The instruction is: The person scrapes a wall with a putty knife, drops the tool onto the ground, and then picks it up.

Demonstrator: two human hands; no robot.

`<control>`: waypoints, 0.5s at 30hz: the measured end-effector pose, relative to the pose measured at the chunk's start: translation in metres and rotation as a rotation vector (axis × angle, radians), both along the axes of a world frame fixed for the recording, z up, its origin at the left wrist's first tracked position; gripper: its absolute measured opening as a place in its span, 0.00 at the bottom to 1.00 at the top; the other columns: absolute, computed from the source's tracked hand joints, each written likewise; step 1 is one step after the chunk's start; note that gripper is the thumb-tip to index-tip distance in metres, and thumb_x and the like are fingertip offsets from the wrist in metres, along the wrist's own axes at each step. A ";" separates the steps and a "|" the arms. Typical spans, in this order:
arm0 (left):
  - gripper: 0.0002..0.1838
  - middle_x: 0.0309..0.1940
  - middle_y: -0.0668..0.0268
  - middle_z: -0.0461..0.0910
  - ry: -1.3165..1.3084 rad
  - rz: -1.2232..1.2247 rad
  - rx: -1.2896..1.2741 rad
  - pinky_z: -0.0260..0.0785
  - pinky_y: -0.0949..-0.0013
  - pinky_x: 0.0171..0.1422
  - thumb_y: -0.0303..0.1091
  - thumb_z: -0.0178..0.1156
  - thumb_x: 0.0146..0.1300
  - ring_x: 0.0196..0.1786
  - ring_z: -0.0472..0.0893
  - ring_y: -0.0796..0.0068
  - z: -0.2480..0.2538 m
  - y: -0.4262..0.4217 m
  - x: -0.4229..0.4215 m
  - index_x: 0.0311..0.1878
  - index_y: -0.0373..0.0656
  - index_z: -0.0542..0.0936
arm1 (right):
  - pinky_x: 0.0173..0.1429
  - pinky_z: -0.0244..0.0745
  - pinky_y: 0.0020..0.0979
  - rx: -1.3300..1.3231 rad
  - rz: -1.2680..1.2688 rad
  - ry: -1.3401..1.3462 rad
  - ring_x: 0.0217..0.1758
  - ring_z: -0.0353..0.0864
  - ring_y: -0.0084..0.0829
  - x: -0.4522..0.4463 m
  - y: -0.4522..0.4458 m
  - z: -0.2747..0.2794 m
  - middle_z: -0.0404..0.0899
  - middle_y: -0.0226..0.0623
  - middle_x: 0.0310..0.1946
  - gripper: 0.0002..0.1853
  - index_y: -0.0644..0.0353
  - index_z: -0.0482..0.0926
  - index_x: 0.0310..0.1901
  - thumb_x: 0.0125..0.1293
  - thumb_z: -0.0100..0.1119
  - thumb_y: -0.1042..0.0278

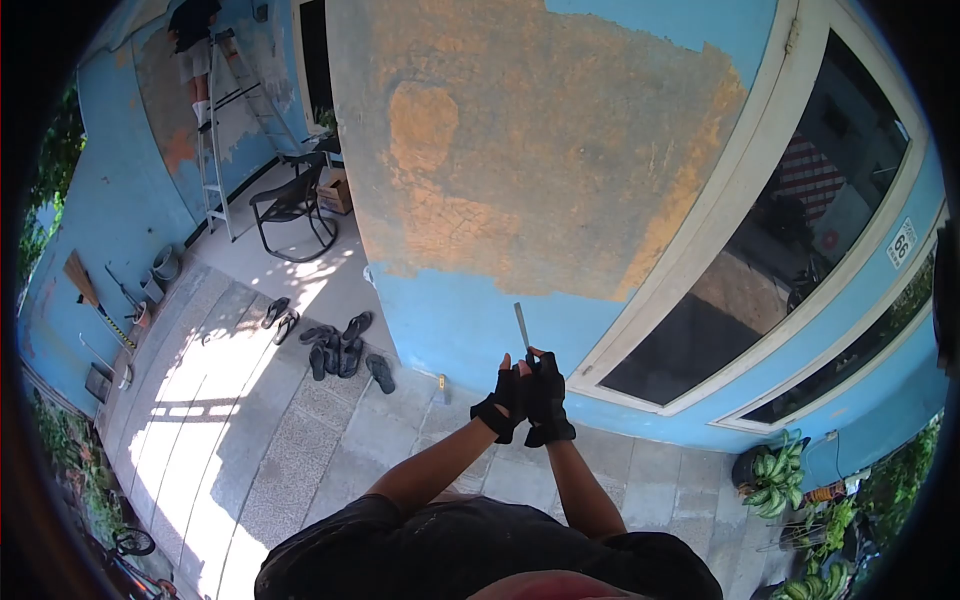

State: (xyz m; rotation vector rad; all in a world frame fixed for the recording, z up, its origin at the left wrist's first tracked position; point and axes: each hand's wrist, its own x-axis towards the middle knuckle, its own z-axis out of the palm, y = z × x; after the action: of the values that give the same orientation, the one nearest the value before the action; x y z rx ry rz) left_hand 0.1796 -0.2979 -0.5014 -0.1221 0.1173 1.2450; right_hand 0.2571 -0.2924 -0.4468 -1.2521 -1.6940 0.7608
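Observation:
Both my hands wear black fingerless gloves and are raised together before the lower wall. My right hand (546,392) is closed on a thin tool with a narrow, flat metal blade (520,324), probably a scraper; the blade points up and its handle is hidden. Pressed against it is my left hand (508,390), fingers bent toward the tool's lower end; what they hold is hidden. Ahead, the wall (560,150) has a large bare grey and orange patch, with blue paint around it. A small yellow-handled tool (442,388) is at the wall's foot.
To the right is a white-framed glass door (740,280), with potted plants (775,475) beyond. Several dark sandals (345,350) lie on the paving at left. Farther back are a black chair (292,205), a cardboard box (336,192) and a person on a stepladder (212,170).

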 end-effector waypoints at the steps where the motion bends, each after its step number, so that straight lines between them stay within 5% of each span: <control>1: 0.34 0.45 0.63 0.79 -0.139 0.026 0.287 0.73 0.56 0.57 0.73 0.44 0.64 0.51 0.79 0.65 -0.031 0.015 0.005 0.50 0.50 0.76 | 0.39 0.76 0.35 0.048 0.055 -0.025 0.33 0.84 0.35 -0.008 0.012 -0.031 0.84 0.40 0.30 0.16 0.55 0.74 0.54 0.66 0.62 0.65; 3: 0.31 0.45 0.64 0.80 0.374 0.073 0.107 0.73 0.59 0.56 0.70 0.48 0.64 0.52 0.79 0.68 -0.005 0.013 0.000 0.50 0.52 0.76 | 0.41 0.76 0.33 -0.228 -0.149 0.108 0.37 0.85 0.35 -0.009 0.030 -0.033 0.84 0.42 0.33 0.18 0.57 0.73 0.55 0.66 0.62 0.65; 5: 0.23 0.37 0.72 0.76 0.466 0.146 0.149 0.72 0.67 0.48 0.65 0.52 0.66 0.43 0.77 0.75 -0.008 0.022 -0.010 0.47 0.57 0.75 | 0.42 0.76 0.34 -0.331 -0.079 0.628 0.37 0.84 0.35 -0.004 0.075 -0.095 0.83 0.42 0.36 0.16 0.61 0.73 0.55 0.68 0.59 0.66; 6: 0.20 0.35 0.74 0.74 0.639 0.133 0.094 0.70 0.68 0.43 0.62 0.53 0.67 0.39 0.74 0.79 -0.008 0.022 -0.025 0.46 0.56 0.74 | 0.40 0.75 0.31 -0.206 -0.205 0.099 0.36 0.82 0.29 -0.003 0.062 -0.045 0.83 0.43 0.38 0.15 0.64 0.72 0.55 0.70 0.55 0.67; 7: 0.18 0.33 0.76 0.72 0.810 0.129 0.045 0.68 0.68 0.39 0.59 0.54 0.68 0.35 0.72 0.82 -0.004 0.030 -0.038 0.45 0.55 0.72 | 0.37 0.73 0.27 0.076 -0.192 -0.003 0.30 0.78 0.22 -0.008 0.066 -0.045 0.81 0.38 0.32 0.15 0.63 0.71 0.57 0.72 0.53 0.67; 8: 0.15 0.27 0.80 0.66 0.920 0.210 -0.113 0.61 0.72 0.32 0.56 0.56 0.67 0.29 0.65 0.86 0.033 0.026 -0.046 0.41 0.57 0.71 | 0.33 0.71 0.25 -0.075 -0.060 0.140 0.27 0.76 0.20 -0.018 0.069 -0.026 0.79 0.35 0.29 0.15 0.62 0.71 0.57 0.73 0.51 0.67; 9: 0.16 0.27 0.78 0.69 0.904 0.217 -0.063 0.65 0.73 0.31 0.56 0.56 0.68 0.29 0.71 0.84 0.029 0.041 -0.063 0.44 0.55 0.72 | 0.30 0.68 0.23 -0.240 0.066 0.280 0.24 0.73 0.18 -0.030 0.059 0.003 0.77 0.32 0.26 0.15 0.62 0.70 0.58 0.73 0.50 0.67; 11: 0.18 0.32 0.73 0.76 0.679 0.185 0.292 0.71 0.73 0.31 0.56 0.53 0.70 0.32 0.78 0.81 0.048 0.060 -0.089 0.49 0.52 0.73 | 0.19 0.61 0.22 -0.367 0.281 0.498 0.18 0.68 0.17 -0.055 0.063 0.042 0.74 0.27 0.24 0.14 0.60 0.69 0.58 0.76 0.45 0.65; 13: 0.21 0.32 0.69 0.80 0.806 0.066 0.479 0.71 0.78 0.25 0.53 0.47 0.74 0.25 0.77 0.81 0.105 0.064 -0.119 0.51 0.43 0.74 | 0.16 0.58 0.23 -0.495 0.527 0.820 0.14 0.64 0.19 -0.071 0.067 0.076 0.72 0.27 0.24 0.13 0.56 0.68 0.55 0.77 0.45 0.58; 15: 0.25 0.48 0.56 0.82 0.880 0.207 0.493 0.79 0.69 0.37 0.54 0.46 0.74 0.39 0.84 0.71 0.136 0.101 -0.129 0.56 0.39 0.71 | 0.17 0.61 0.22 -0.515 0.787 1.025 0.15 0.66 0.20 -0.086 0.083 0.105 0.71 0.27 0.26 0.13 0.55 0.69 0.54 0.77 0.45 0.56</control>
State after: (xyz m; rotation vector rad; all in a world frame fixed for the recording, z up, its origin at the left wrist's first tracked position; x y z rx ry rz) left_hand 0.0503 -0.1967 -0.3656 0.8690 0.5603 1.4251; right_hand 0.1710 -0.2098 -0.3416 -0.2467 -1.0667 1.9790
